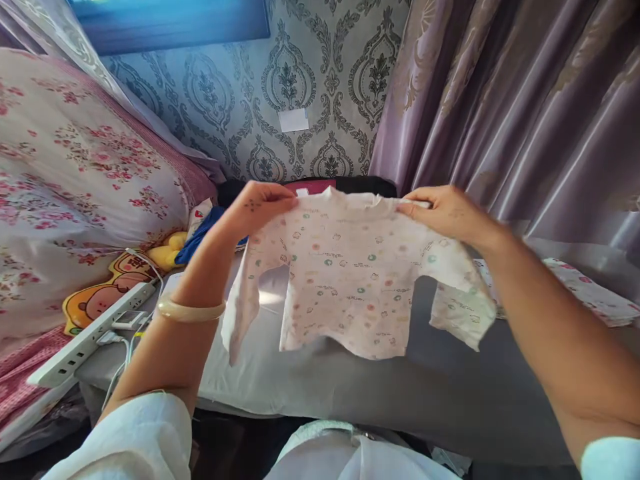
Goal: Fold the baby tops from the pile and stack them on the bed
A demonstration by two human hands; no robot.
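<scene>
A small white long-sleeved shirt [350, 273] with a printed pattern hangs spread out in front of me, above the grey surface. My left hand [263, 203] pinches it at one shoulder, and my right hand [443, 210] pinches the other shoulder. Between the hands, the neckline runs along the top. Both sleeves droop, one to each side, and the lower hem hangs free with a slight wave. The fingertips behind the fabric are partly hidden.
A grey-covered surface [465, 380] lies below the shirt. On the left are a white power strip [95, 333] with cables and a yellow cartoon cushion [107, 293]. Folded patterned cloth [590, 290] rests on the right. Purple curtains [525, 120] hang behind.
</scene>
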